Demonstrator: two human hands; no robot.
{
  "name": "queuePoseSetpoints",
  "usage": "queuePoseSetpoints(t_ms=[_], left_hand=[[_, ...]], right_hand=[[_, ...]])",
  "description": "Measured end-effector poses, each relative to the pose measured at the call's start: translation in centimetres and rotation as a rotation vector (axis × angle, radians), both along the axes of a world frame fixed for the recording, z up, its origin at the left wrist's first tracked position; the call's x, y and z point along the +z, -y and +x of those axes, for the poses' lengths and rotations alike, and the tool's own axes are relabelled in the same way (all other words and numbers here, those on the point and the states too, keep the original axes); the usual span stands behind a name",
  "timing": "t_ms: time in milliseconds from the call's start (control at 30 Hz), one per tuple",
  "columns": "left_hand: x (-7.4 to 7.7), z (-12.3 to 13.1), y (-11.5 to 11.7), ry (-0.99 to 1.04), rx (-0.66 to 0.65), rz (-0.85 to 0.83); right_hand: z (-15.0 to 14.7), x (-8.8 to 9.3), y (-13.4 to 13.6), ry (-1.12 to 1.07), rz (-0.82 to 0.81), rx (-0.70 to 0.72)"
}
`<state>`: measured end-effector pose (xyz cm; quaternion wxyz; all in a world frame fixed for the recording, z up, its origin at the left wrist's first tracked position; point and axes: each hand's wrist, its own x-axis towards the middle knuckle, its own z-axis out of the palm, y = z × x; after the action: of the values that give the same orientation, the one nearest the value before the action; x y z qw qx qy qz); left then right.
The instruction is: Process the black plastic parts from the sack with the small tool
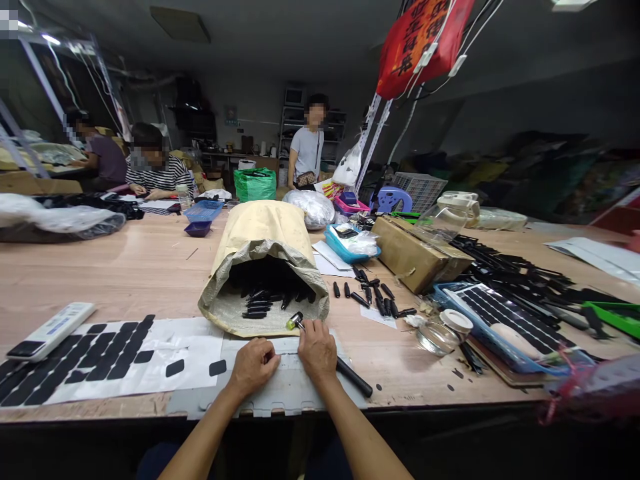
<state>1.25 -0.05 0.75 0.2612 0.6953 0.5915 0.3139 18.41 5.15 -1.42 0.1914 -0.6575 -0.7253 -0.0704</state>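
Note:
My left hand (pixel 254 365) is closed, thumb and fingers pressed together just above a grey mat (pixel 283 393); whatever it may hold is hidden. Curled over a small hammer is my right hand (pixel 319 348). The hammer's head (pixel 295 321) has a yellow-green face and pokes out past the fingers, while its black handle (pixel 354 377) slants out to the lower right. Right in front of both hands lies a large cream sack (pixel 265 223), its mouth towards me. Inside it are several slim black pieces (pixel 257 303).
To the left, a white sheet (pixel 195 343) carries rows of black patches, with a white box (pixel 53 331) on top. More black pieces (pixel 380 293) lie right of the sack, near a cardboard box (pixel 417 253), a glass jar (pixel 443 332) and a blue tray (pixel 500 333). Several people are beyond the table.

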Motion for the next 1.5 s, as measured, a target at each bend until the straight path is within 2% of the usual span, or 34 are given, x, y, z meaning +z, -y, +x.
queuePoseSetpoints(t_ms=[67, 167, 200, 267, 300, 333, 400, 433, 500, 600, 667, 700, 833, 933, 1000, 1133, 1233, 1367, 1433, 1500], left_hand=[[2.1, 0.0, -0.7, 0.316, -0.026, -0.152], [7.0, -0.5, -2.6, 0.979, -0.054, -0.346], [8.6, -0.7, -3.3, 1.137, -0.056, -0.385], [10.8, -1.2, -4.4, 1.319, -0.058, -0.442], [11.2, -1.3, -4.7, 1.348, -0.047, -0.455], [11.1, -1.4, -4.7, 1.348, -0.023, -0.453], [9.4, -1.1, -4.1, 1.253, 0.061, -0.406], [8.0, -0.8, -3.5, 1.142, 0.104, -0.364], [4.9, 0.0, -2.0, 0.790, 0.132, -0.252], [0.8, 1.4, 0.4, 0.178, -0.009, -0.006], [-0.8, 2.0, 1.7, -0.081, -0.121, 0.152], [-1.2, 2.2, 2.0, -0.144, -0.150, 0.195], [-1.2, 1.9, 2.0, -0.095, -0.104, 0.124], [0.2, 0.9, 0.2, -0.013, -0.164, 0.004], [1.5, -0.1, -1.8, -0.026, -0.177, -0.007], [3.3, -2.6, -5.9, -0.272, 0.107, 0.092], [3.2, -4.0, -7.5, -0.512, 0.199, -0.002], [2.6, -4.5, -7.1, -0.567, 0.215, -0.085], [2.5, -3.9, -6.1, -0.506, 0.162, -0.032], [2.3, -3.0, -4.9, -0.418, 0.053, 0.042]], right_hand=[[0.0, 0.0, 0.0, 0.005, 0.001, 0.002], [0.0, 0.2, 0.0, 0.009, -0.003, 0.004], [-0.1, 0.2, 0.0, 0.011, -0.003, 0.004], [-0.1, 0.3, 0.1, 0.013, -0.001, 0.005], [-0.1, 0.3, 0.1, 0.014, 0.002, 0.005], [-0.1, 0.3, 0.1, 0.015, 0.004, 0.008], [0.0, 0.2, 0.0, 0.015, 0.009, 0.009], [0.0, 0.2, 0.0, 0.016, 0.011, 0.010], [0.0, 0.1, 0.0, 0.020, 0.011, 0.009], [0.1, -0.1, -0.1, 0.020, 0.006, 0.003], [0.1, -0.2, -0.1, 0.016, 0.005, 0.010], [0.1, -0.2, -0.2, 0.015, 0.004, 0.016], [0.2, -0.3, -0.1, 0.013, 0.006, 0.014], [0.1, -0.2, -0.1, 0.010, 0.006, 0.013], [0.1, -0.1, -0.1, 0.006, 0.003, 0.013], [0.1, 0.0, -0.1, 0.002, -0.003, 0.010], [0.1, 0.1, 0.0, 0.001, 0.005, 0.015], [0.1, 0.2, 0.0, -0.006, 0.003, 0.015], [0.1, 0.2, 0.1, -0.008, -0.002, 0.013], [0.0, 0.2, 0.1, -0.012, 0.000, 0.014]])
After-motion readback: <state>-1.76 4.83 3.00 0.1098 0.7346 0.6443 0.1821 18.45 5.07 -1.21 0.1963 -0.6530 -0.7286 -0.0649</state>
